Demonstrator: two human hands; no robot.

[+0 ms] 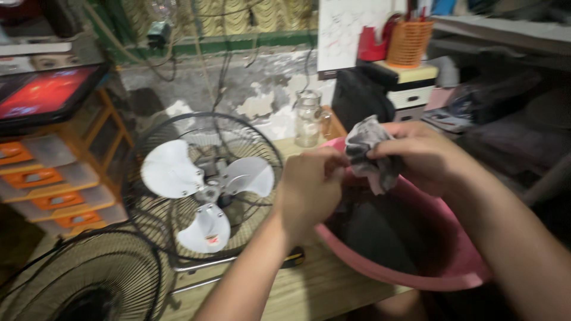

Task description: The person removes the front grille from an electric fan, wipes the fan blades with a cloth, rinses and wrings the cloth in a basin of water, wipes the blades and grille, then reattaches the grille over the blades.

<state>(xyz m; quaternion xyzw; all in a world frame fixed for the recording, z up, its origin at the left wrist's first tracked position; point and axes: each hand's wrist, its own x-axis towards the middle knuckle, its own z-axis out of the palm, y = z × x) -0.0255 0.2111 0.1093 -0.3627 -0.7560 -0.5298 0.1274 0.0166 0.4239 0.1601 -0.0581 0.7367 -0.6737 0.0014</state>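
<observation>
Because the wooden worktop is small, the big things crowd it edge to edge. The pink basin takes its right end, part of its rim seeming to hang past the near edge, and holds dark water that would catch whatever drips from above. To its left, towards the worktop's left edge, stands the fan with its front guard off, so the three white blades are bare and within reach; the rear cage remains behind them. The detached wire guard lies low at the near left corner, clear of the blades.

At the far edge, between fan and basin, a glass jar stands upright, out of the way of the hands. Beyond the left edge a rack of orange and grey drawers sits under a dark tablet with a red screen.

Over the basin's far rim, the person holds a wet grey rag bunched between both hands, so any run-off falls into the water. The right hand is clenched around the rag's upper bulk, fingers wrapped over it. The left hand is closed just beside it, pinching the rag's near side; the two fists nearly touch, a grip suited to wringing.
</observation>
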